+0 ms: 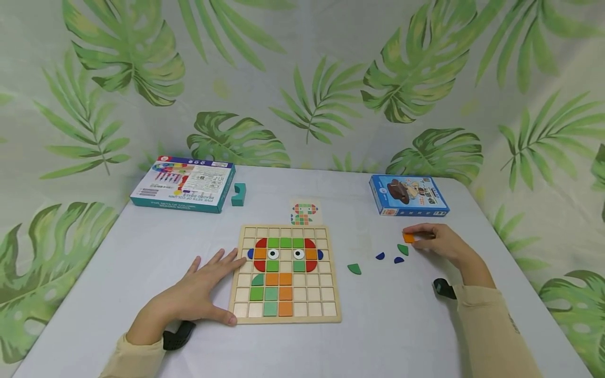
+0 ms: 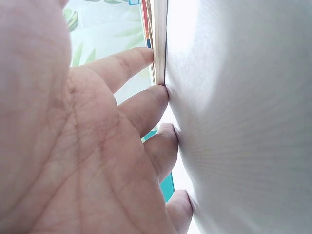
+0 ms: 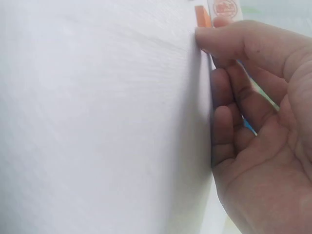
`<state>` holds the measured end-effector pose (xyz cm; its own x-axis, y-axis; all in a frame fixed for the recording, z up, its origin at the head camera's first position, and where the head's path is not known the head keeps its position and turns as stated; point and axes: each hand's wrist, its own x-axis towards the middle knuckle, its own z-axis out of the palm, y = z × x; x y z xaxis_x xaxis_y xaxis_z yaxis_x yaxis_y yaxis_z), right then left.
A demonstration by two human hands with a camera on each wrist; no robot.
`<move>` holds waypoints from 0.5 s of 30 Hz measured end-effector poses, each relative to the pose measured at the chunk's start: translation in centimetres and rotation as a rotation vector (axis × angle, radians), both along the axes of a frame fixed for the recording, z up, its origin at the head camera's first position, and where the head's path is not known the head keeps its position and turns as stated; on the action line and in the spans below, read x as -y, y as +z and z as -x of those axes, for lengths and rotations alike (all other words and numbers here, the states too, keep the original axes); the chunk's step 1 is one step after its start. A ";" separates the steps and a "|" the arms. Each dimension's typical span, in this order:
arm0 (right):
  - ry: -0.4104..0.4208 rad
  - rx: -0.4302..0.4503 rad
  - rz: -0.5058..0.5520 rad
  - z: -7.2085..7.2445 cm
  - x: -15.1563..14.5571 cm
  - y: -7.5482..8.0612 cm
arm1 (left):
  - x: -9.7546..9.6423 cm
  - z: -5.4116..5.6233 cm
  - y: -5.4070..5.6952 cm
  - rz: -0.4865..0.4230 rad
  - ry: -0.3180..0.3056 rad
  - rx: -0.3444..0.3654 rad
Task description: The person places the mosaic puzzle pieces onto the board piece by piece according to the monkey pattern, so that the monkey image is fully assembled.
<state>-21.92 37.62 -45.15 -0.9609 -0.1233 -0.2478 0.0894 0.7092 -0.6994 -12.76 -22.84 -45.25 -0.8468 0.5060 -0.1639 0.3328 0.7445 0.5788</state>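
A wooden grid board (image 1: pixel 315 310) lies mid-table, with colored tiles on it forming a face with two round eyes and part of a body. My left hand (image 1: pixel 198 291) is spread at the board's left edge, its index fingertip and thumb touching the frame; in the left wrist view the fingers (image 2: pixel 146 107) lie straight along the edge and table. To the right, my right hand (image 1: pixel 441 244) pinches a small orange tile (image 1: pixel 408 238) between thumb and index finger, low over the table. The right wrist view shows the orange tile (image 3: pixel 203 19) at the thumb tip.
Near the right hand lie two green quarter-round pieces (image 1: pixel 354 269) and two blue half-round pieces (image 1: pixel 380 256). A picture card (image 1: pixel 306 211) sits behind the board. At the back stand a puzzle box (image 1: pixel 184 184), a teal notched block (image 1: pixel 239 195) and a blue box (image 1: pixel 408 195).
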 end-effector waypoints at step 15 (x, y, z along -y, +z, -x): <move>-0.047 -0.110 -0.204 0.1 0.9 0.2 | -0.1 0.0 0.0 0.007 -0.001 -0.005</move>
